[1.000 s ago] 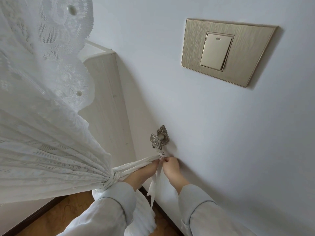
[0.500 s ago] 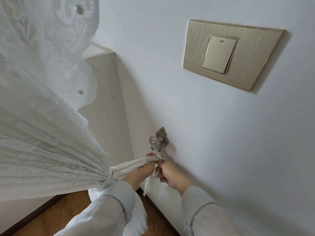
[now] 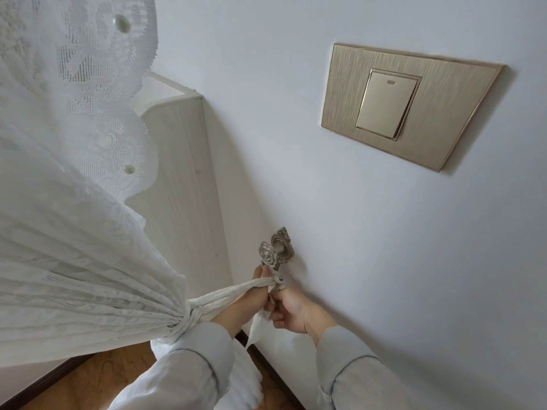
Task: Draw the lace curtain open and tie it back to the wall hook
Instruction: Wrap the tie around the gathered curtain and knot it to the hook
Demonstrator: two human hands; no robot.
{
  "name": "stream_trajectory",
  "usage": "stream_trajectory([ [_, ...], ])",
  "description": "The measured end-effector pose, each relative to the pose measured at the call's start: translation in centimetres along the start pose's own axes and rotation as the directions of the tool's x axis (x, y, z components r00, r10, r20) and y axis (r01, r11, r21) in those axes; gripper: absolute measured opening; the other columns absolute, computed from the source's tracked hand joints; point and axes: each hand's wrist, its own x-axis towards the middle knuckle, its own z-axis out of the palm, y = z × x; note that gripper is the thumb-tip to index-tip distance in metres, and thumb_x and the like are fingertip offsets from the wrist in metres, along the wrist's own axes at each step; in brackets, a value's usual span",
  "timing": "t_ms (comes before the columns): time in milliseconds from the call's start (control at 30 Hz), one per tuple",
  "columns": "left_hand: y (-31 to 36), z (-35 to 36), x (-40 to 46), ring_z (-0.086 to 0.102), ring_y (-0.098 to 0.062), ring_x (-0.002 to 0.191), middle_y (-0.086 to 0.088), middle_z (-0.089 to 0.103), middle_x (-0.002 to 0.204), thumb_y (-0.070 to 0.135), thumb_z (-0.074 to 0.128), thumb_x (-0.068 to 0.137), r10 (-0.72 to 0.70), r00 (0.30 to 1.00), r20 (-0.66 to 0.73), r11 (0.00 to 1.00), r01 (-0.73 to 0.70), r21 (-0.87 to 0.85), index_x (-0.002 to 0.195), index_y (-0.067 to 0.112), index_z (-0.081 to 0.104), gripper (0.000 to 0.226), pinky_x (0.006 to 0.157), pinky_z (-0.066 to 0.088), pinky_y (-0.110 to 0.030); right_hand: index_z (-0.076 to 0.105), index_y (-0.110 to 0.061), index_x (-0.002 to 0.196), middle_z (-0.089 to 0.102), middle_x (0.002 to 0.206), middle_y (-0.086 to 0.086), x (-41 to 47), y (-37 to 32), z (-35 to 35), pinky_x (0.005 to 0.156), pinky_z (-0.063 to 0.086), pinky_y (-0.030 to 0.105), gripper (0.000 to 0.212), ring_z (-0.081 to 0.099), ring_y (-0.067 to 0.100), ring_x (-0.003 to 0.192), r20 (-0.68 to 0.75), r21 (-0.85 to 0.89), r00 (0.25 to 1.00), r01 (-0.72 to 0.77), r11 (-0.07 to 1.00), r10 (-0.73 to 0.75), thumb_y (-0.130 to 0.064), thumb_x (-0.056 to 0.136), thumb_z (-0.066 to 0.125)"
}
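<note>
The white lace curtain (image 3: 74, 247) is hanging gathered into a tight bunch at the left of the view, cinched by a twisted white fabric tie-back (image 3: 225, 295) that is wrapping the bunch and stretching rightward and slightly up to the ornate silver-grey metal wall hook (image 3: 273, 255), whose flower-shaped knob is projecting from the pale white wall (image 3: 384, 261). The tie-back is meeting the lower prong of the hook, and a loose end of the same cloth is dangling below the hands against the wall. The left hand (image 3: 248, 297) is reaching forward from a pale grey-white sleeve (image 3: 189, 377), lying under and along the taut tie-back with its fingers curled closed around the cloth right at the hook; the fingertips are showing just under the knob. The right hand (image 3: 291, 310) is coming in from the right in a matching sleeve, wrist bent slightly, knuckles toward the wall, with its fingers curled closed and pinching the tie-back cloth just below the hook's prong, touching the left hand's fingertips. Above and to the right, well apart from the hook, a brushed gold rectangular light switch plate (image 3: 408, 105) is sitting on the wall. A pale whitewashed wooden panel (image 3: 183, 179) is standing against the wall behind the curtain, and brown wooden flooring (image 3: 97, 380) is showing at the bottom.
</note>
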Motion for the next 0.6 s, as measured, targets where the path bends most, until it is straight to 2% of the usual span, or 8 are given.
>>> stream_trajectory([
  [100,0.3,0.2,-0.1,0.042,-0.019,0.054,-0.009,0.04,0.061,0.051,0.02,0.097,0.008,1.0,-0.017,1.0,-0.008,0.011,0.11,0.024,0.041,0.037,0.055,0.037,-0.026,0.04,-0.016,0.059,0.04,0.049,-0.002,0.1,-0.1,0.1,0.037,0.018,0.018,0.037,0.024,0.008,0.035,-0.024,0.01,1.0,0.009,1.0,-0.009,-0.013,0.095,0.031],
  [167,0.5,0.0,0.0,0.048,-0.018,0.059,-0.007,0.047,0.069,0.048,0.025,0.098,0.031,0.999,-0.021,0.999,-0.031,0.011,0.11,0.02,0.044,0.036,0.056,0.039,-0.025,0.043,-0.017,0.064,0.04,0.046,-0.003,0.1,0.2,0.1,0.036,0.018,0.018,0.034,0.025,0.008,0.034,-0.065,0.059,0.997,0.038,0.998,-0.034,-0.013,0.096,0.032],
  [233,0.3,-0.6,-0.3,0.052,-0.013,0.065,-0.003,0.054,0.075,0.043,0.038,0.097,0.049,0.999,-0.008,0.999,-0.05,-0.011,0.097,0.015,0.052,0.032,0.057,0.04,-0.021,0.045,-0.016,0.069,0.039,0.046,-0.003,0.3,0.5,0.3,0.035,0.018,0.018,0.033,0.024,0.007,0.034,-0.118,0.109,0.992,0.065,0.992,-0.052,-0.013,0.098,0.03],
  [300,-0.7,-1.6,-0.6,0.05,-0.012,0.061,-0.001,0.054,0.067,0.039,0.056,0.09,0.044,0.999,-0.015,0.996,-0.045,-0.075,0.082,0.011,0.059,0.029,0.057,0.039,-0.021,0.045,-0.014,0.072,0.038,0.046,-0.002,0.6,0.7,0.5,0.035,0.017,0.018,0.032,0.023,0.007,0.032,-0.169,0.144,0.983,0.091,0.985,-0.067,-0.011,0.098,0.027],
  [367,-2.3,-2.5,-0.9,0.046,-0.012,0.055,0.002,0.051,0.058,0.037,0.071,0.072,0.084,0.996,0.011,0.978,-0.08,-0.193,0.073,0.013,0.061,0.025,0.057,0.039,-0.023,0.043,-0.014,0.07,0.038,0.044,-0.003,1.1,0.8,0.8,0.035,0.016,0.017,0.032,0.022,0.007,0.031,-0.203,0.157,0.976,0.11,0.982,-0.077,-0.008,0.096,0.025],
  [433,-3.4,-3.1,-1.3,0.044,-0.011,0.053,0.002,0.052,0.058,0.033,0.071,0.062,0.108,0.991,0.075,0.941,-0.077,-0.331,0.074,0.013,0.063,0.025,0.055,0.039,-0.021,0.045,-0.014,0.068,0.039,0.041,-0.003,1.4,0.9,1.1,0.034,0.016,0.016,0.033,0.022,0.008,0.031,-0.222,0.156,0.971,0.12,0.98,-0.084,-0.007,0.094,0.026],
  [533,-3.2,-3.2,-0.9,0.056,-0.011,0.055,-0.006,0.062,0.07,0.011,0.065,0.078,0.107,0.994,0.024,0.886,-0.084,-0.456,0.088,0.006,0.066,0.011,0.054,0.048,-0.018,0.051,-0.009,0.071,0.045,0.051,0.003,1.5,0.8,1.6,0.037,0.024,0.018,0.034,0.03,0.011,0.037,-0.228,0.152,0.969,0.13,0.98,-0.093,-0.004,0.094,0.027],
  [600,-2.5,-3.1,-0.8,0.064,-0.012,0.055,-0.01,0.065,0.07,-0.002,0.059,0.085,0.08,0.996,-0.043,0.86,-0.091,-0.502,0.089,0.002,0.065,0.008,0.055,0.055,-0.019,0.054,-0.007,0.077,0.049,0.059,0.007,1.3,0.5,1.7,0.041,0.029,0.021,0.032,0.038,0.014,0.041,-0.228,0.141,0.967,0.147,0.979,-0.112,-0.005,0.095,0.028],
])
